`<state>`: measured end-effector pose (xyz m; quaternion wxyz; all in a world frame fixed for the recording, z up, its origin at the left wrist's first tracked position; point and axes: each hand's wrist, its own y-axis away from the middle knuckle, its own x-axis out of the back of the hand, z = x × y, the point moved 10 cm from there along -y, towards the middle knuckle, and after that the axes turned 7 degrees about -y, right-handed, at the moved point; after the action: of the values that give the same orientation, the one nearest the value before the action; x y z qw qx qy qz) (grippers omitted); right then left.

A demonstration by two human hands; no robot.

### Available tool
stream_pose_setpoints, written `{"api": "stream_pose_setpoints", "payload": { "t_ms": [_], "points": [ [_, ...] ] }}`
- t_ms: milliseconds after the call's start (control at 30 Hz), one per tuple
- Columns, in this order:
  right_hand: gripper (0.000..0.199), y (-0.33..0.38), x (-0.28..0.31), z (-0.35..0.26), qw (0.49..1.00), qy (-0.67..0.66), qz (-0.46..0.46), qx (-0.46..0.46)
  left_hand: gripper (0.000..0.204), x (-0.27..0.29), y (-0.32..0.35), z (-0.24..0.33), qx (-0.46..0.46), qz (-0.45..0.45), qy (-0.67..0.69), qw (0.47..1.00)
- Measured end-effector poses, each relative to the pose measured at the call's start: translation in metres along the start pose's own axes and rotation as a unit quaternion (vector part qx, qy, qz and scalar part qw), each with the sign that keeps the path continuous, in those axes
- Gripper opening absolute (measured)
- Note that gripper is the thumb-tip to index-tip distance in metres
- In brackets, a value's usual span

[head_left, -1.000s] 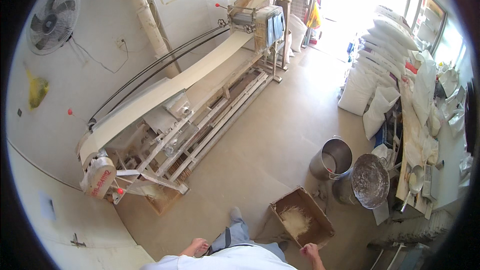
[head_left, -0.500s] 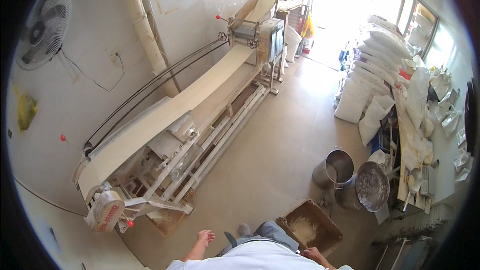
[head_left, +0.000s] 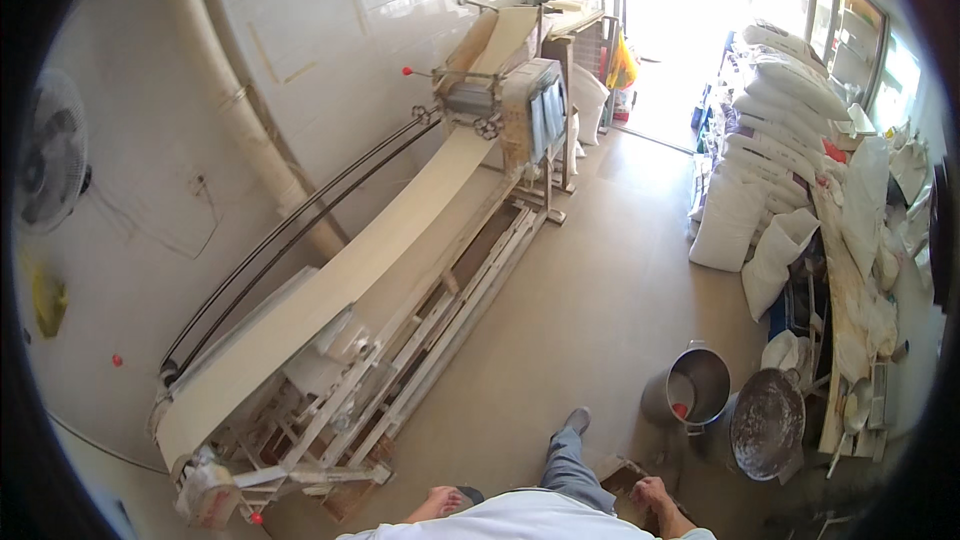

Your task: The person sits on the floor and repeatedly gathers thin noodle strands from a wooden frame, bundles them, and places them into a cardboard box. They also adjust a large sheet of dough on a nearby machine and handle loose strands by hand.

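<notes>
My left hand (head_left: 438, 503) hangs low beside my body, its fingers loosely apart, with nothing visible in it. Beside it a dark shoe tip (head_left: 468, 493) shows. On the other side, my right hand (head_left: 652, 493) has its fingers curled in, and no object shows in them. It is over the edge of a brown box (head_left: 622, 475), mostly hidden by my body. Ahead on the left, a long pale dough sheet (head_left: 350, 265) runs along a machine to a roller unit (head_left: 475, 100). Neither hand touches the sheet or the machine.
Two metal pots stand at the right, a deep one (head_left: 715, 380) and a wide floury one (head_left: 768, 425). White sacks (head_left: 770, 160) are stacked behind them, beside a cluttered wooden board (head_left: 840, 270). A fan (head_left: 50, 150) hangs at the left wall. A bright doorway (head_left: 670, 30) lies at the back.
My view has shifted, and one foot has stepped forward. The left hand has moved nearer my body, the right one farther forward. The brown box is now mostly covered by my body.
</notes>
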<state>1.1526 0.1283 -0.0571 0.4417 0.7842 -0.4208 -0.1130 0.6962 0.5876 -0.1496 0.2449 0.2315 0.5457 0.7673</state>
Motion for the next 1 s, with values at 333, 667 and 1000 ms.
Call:
{"api": "stream_pose_setpoints", "payload": {
  "t_ms": [333,667,1000],
  "points": [
    [0.03,-0.233,0.054,-0.433,0.915,0.226,-0.082,0.323,0.019,-0.132,-0.01,0.262,-0.188,0.018,-0.127,0.974],
    [0.03,-0.383,-0.009,-0.836,0.944,-0.113,-0.165,0.262,0.015,-0.275,-0.119,0.547,-0.11,0.017,0.037,0.993],
    [0.029,-0.561,0.028,-1.037,0.955,-0.144,-0.146,0.215,0.042,-0.348,0.203,1.2,-0.685,0.166,-0.1,0.702]
  ]
}}
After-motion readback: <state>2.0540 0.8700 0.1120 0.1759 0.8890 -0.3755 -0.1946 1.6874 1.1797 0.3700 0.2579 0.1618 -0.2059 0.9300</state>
